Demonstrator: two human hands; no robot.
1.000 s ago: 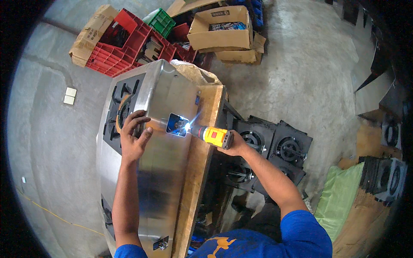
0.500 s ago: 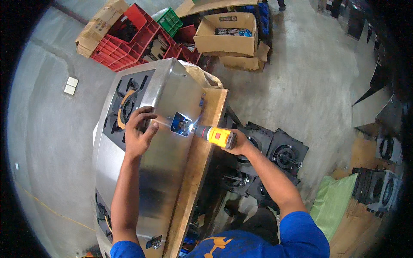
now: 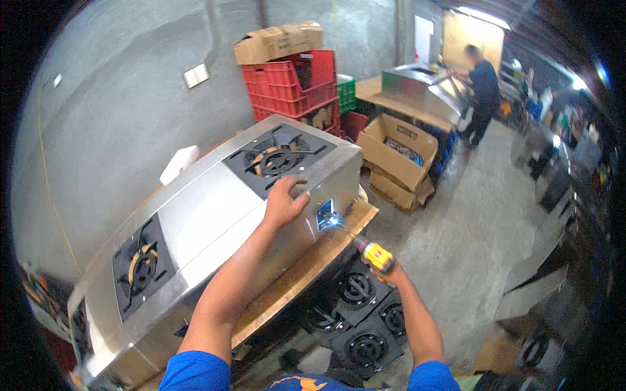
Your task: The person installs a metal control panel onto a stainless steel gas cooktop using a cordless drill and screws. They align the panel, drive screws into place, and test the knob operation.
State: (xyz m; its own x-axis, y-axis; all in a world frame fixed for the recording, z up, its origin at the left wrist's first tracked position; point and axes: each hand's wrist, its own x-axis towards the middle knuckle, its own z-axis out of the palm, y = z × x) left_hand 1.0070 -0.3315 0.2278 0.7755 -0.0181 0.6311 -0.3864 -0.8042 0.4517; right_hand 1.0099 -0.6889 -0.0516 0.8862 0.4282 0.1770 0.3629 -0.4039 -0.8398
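Observation:
A stainless-steel gas stove (image 3: 208,215) with two black burner plates lies on a wooden bench (image 3: 306,270). My left hand (image 3: 285,202) rests at the front top edge of the stove, beside the far burner (image 3: 277,156), with its fingers apart. In my right hand (image 3: 389,272) is a yellow cordless drill (image 3: 377,256), gripped by its handle. Its long bit points toward a square cutout (image 3: 325,215) in the stove's front panel, where a bright light shines. Whether the tip touches anything inside is hard to make out.
Beyond the stove stand stacked red crates (image 3: 287,85) with a carton on top, a green crate (image 3: 346,94) and an open cardboard box (image 3: 398,146). Black burner plates (image 3: 365,348) lie on the floor by the bench. Farther back, a person (image 3: 482,91) works at another steel stove (image 3: 417,91).
My view has lifted and turned, showing more of the room and a person at the back. The drill has drawn back from the cutout. My left hand stays at the stove's edge.

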